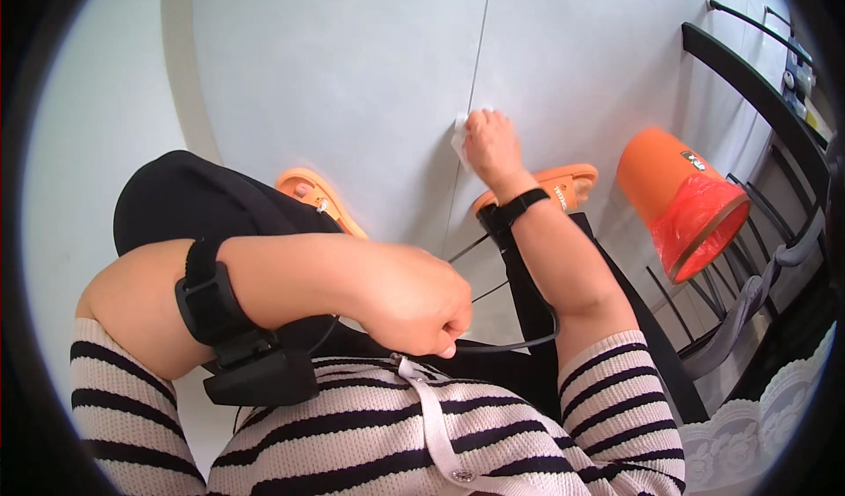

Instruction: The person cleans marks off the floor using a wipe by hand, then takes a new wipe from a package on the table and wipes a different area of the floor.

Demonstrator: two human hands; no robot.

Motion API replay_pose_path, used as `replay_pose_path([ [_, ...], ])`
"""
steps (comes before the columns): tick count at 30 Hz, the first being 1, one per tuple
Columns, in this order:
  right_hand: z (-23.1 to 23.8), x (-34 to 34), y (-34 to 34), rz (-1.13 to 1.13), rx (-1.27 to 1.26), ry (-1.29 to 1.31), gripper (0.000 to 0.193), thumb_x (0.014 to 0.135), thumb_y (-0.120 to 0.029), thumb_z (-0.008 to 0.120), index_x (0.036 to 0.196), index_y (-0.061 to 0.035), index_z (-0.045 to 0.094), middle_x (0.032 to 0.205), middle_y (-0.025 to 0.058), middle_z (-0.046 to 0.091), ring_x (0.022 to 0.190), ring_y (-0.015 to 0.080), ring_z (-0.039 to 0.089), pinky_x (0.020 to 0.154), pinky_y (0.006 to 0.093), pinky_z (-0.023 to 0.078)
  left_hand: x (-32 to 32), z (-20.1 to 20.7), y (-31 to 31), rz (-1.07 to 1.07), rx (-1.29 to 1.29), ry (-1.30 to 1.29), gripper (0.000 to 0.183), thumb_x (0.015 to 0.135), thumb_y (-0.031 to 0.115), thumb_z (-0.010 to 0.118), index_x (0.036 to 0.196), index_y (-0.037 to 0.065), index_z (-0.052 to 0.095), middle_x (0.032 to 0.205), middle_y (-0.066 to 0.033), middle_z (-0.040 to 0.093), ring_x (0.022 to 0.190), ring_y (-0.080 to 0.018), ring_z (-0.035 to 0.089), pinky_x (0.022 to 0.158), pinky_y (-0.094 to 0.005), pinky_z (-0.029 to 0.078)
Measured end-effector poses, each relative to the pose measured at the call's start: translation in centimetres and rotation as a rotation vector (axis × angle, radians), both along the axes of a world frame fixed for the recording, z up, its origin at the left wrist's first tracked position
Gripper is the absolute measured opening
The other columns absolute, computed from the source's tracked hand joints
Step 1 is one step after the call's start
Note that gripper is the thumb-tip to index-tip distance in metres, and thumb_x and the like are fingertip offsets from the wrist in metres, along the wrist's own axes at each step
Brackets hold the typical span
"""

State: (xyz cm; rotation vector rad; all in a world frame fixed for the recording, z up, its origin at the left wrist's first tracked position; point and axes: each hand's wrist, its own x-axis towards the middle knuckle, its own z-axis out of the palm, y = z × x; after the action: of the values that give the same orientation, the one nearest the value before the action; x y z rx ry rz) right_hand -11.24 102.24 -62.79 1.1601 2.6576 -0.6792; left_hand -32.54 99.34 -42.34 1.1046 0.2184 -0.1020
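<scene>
Down at the pale floor, my right hand (493, 148) is closed on a white tissue (459, 139). Most of the tissue is hidden beneath the fingers; a crumpled edge sticks out on the left side. It lies against the floor by a thin dark seam. My left hand (418, 302) is curled into a fist in front of my waist. A black cable (506, 348) runs up to its fingertips, but I cannot tell whether they grip it. Whatever the fist holds is hidden.
An orange bin (656, 166) with a red liner lies tipped over to the right. Beside it are a dark chair frame (748, 69) and a white lace cloth (739, 443). Orange slippers (308, 188) are on my feet. A pale wall (97, 126) rises at left.
</scene>
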Motion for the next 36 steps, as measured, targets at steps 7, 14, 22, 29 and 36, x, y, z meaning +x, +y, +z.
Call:
replay_pose_path([
  [7, -0.3, -5.5, 9.0, -0.032, 0.150, 0.081, 0.005, 0.074, -0.006, 0.053, 0.079, -0.0074, 0.055, 0.082, 0.0111, 0.060, 0.080, 0.0307, 0.056, 0.071, 0.0410, 0.044, -1.8, -0.9, -0.4, 0.095, -0.003, 0.091, 0.023, 0.086, 0.025, 0.054, 0.083, 0.003, 0.061, 0.068, -0.0122, 0.059, 0.069, -0.0289, 0.057, 0.064, -0.0368, 0.043],
  [14, -0.6, -4.3, 4.3, -0.188, 0.052, 0.064, 0.007, 0.071, -0.006, 0.057, 0.078, -0.0070, 0.055, 0.080, 0.0133, 0.058, 0.079, 0.0328, 0.055, 0.069, 0.0438, 0.045, -2.1, -0.4, -0.8, 0.140, 0.093, 0.103, 0.022, 0.085, 0.025, 0.055, 0.081, 0.004, 0.061, 0.066, -0.0122, 0.059, 0.067, -0.0305, 0.057, 0.063, -0.0392, 0.043],
  [22, 0.3, -1.6, -1.5, -0.352, -0.010, -0.002, 0.010, 0.071, -0.005, 0.058, 0.079, -0.0067, 0.054, 0.082, 0.0116, 0.058, 0.081, 0.0317, 0.055, 0.071, 0.0428, 0.042, -1.8, 0.1, -1.2, 0.065, 0.163, 0.137, 0.022, 0.082, 0.026, 0.057, 0.080, 0.005, 0.062, 0.067, -0.0111, 0.060, 0.070, -0.0303, 0.057, 0.065, -0.0403, 0.043],
  [29, 0.6, -1.3, -3.3, -0.710, -0.159, -0.038, 0.012, 0.073, -0.008, 0.060, 0.081, -0.0022, 0.053, 0.082, 0.0164, 0.058, 0.080, 0.0353, 0.056, 0.070, 0.0453, 0.045, -1.6, -0.1, -0.9, -0.024, 0.146, 0.224, 0.023, 0.082, 0.027, 0.059, 0.080, 0.004, 0.062, 0.067, -0.0104, 0.060, 0.070, -0.0283, 0.058, 0.064, -0.0397, 0.043],
  [36, 0.9, -0.3, -5.1, -0.693, -0.145, -0.038, 0.013, 0.072, -0.007, 0.060, 0.081, -0.0020, 0.053, 0.082, 0.0160, 0.058, 0.082, 0.0345, 0.056, 0.072, 0.0433, 0.045, -1.4, -0.7, -2.4, -0.050, 0.116, 0.243, 0.024, 0.083, 0.029, 0.059, 0.081, 0.005, 0.063, 0.068, -0.0095, 0.061, 0.068, -0.0280, 0.059, 0.063, -0.0394, 0.043],
])
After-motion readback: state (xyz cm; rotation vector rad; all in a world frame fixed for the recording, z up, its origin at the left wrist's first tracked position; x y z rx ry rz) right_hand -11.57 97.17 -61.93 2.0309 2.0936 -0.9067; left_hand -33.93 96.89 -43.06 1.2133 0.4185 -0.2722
